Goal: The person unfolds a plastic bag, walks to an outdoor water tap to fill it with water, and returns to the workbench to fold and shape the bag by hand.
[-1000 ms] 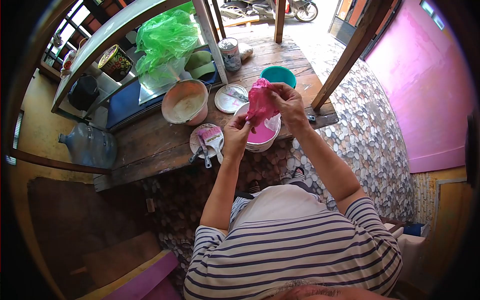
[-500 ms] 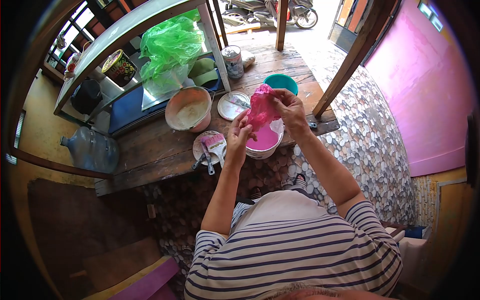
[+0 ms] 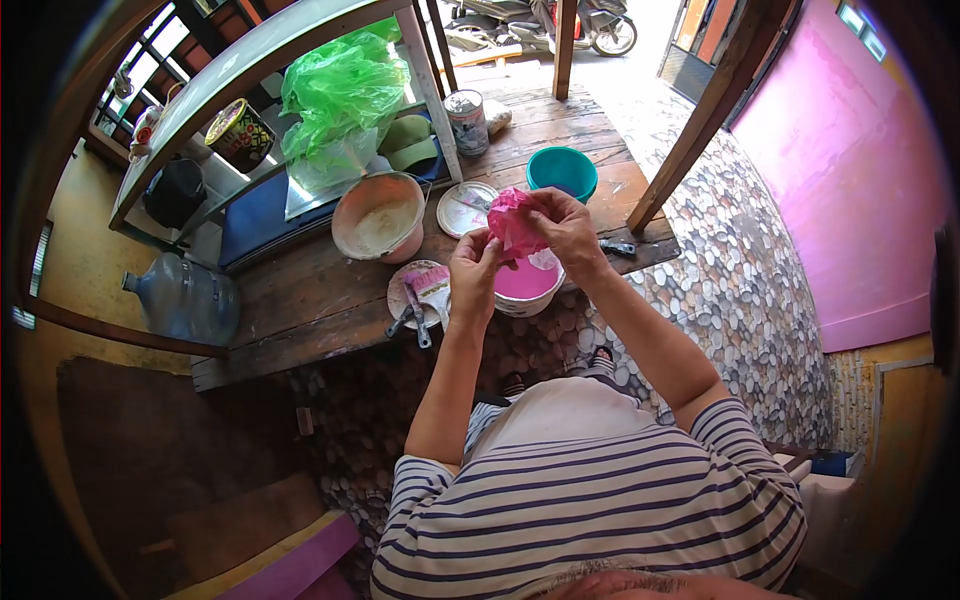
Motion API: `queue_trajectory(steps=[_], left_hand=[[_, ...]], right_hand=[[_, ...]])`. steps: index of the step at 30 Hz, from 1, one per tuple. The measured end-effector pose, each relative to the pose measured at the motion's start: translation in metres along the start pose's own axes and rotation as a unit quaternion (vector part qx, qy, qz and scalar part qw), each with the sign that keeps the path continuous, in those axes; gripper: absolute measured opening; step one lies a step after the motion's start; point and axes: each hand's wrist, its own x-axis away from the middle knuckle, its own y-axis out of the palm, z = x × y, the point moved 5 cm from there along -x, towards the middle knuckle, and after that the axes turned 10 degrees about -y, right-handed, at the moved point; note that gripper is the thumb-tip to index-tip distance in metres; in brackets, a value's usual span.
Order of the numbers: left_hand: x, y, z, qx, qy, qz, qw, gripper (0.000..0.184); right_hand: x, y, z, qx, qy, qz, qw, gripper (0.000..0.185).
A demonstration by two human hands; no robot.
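Note:
A crumpled pink plastic bag (image 3: 514, 226) is stretched between my two hands, above a white bucket of pink paint (image 3: 528, 285). My left hand (image 3: 474, 272) pinches its lower left edge, and my right hand (image 3: 568, 232) grips its right side. Behind the bag lies a white lid (image 3: 462, 212) with a tool on it. To the left, paintbrushes (image 3: 432, 288) with pink bristles rest on a round plate (image 3: 397, 298). A teal bucket (image 3: 562, 172) stands just beyond my right hand.
On the wooden table (image 3: 290, 315) stand a pinkish basin (image 3: 378, 220) and a paint can (image 3: 467, 125). A dark-handled tool (image 3: 617, 247) lies near the right edge. A wooden post (image 3: 690, 130) rises at right; a water jug (image 3: 190, 298) is at left.
My right hand has come down a little, and the pink bag is lower and more bunched. More of the teal bucket and the dark-handled tool shows.

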Motion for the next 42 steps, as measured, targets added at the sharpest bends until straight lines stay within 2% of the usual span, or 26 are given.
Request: queue_trajectory(steps=[7,10,12,20,22,26,29,31,36,42], left_hand=[[0.012,0.021,0.015,0.058,0.005,-0.012,0.998,0.025],[0.015,0.019,0.013,0.087,-0.041,-0.02,0.995,0.023],[0.01,0.016,0.009,0.0,-0.014,-0.015,1.0,0.023],[0.004,0.009,0.009,0.043,0.005,-0.005,0.999,0.024],[0.005,0.01,0.011,0.056,0.01,-0.006,0.998,0.023],[0.007,0.012,0.021,0.073,0.028,0.006,0.997,0.021],[0.008,0.01,0.026,0.066,0.043,0.008,0.997,0.022],[0.006,0.008,0.028,0.057,0.052,0.006,0.997,0.021],[0.005,0.001,0.031,-0.031,0.078,0.033,0.996,0.021],[0.006,0.005,0.033,-0.021,0.081,0.018,0.996,0.02]], right_hand=[[0.002,-0.001,0.005,-0.018,0.028,0.001,0.999,0.018],[0.003,-0.002,0.005,-0.015,0.038,0.0,0.999,0.018],[0.004,-0.001,0.005,-0.016,0.039,-0.004,0.999,0.018],[0.007,0.005,0.013,-0.002,0.04,-0.03,0.999,0.027],[0.008,0.01,0.001,0.062,0.039,-0.034,0.997,0.029],[0.007,0.007,0.009,0.027,0.042,-0.045,0.998,0.035],[0.007,0.007,0.005,-0.009,0.012,-0.071,0.997,0.042],[0.008,0.007,0.008,0.051,0.013,-0.13,0.99,0.047],[0.007,0.006,0.007,0.083,0.004,-0.124,0.989,0.04],[0.003,0.003,0.013,0.075,0.023,-0.128,0.989,0.043]])
